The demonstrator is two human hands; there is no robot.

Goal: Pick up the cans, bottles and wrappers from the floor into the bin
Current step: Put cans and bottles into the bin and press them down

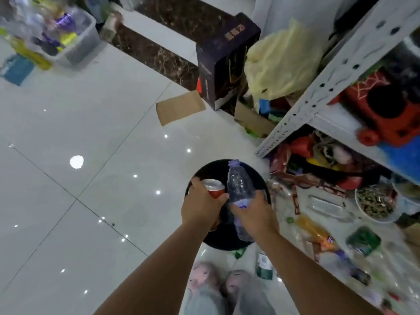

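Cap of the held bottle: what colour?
Light purple; the cap shows best in the head view.

It looks like a storage corner of a home: shiny tiled floor (91, 133), a white metal shelf rack (329, 83) crowded with a red toy (391, 117), a clear plastic tub (77, 42), a yellow bag (279, 62), and soft slippers (202, 278).

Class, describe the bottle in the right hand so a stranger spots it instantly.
Find the round black bin beside the white shelf. Above it the right hand grips a clear bottle. Unlike the orange bottle lying nearby, it has a purple cap.
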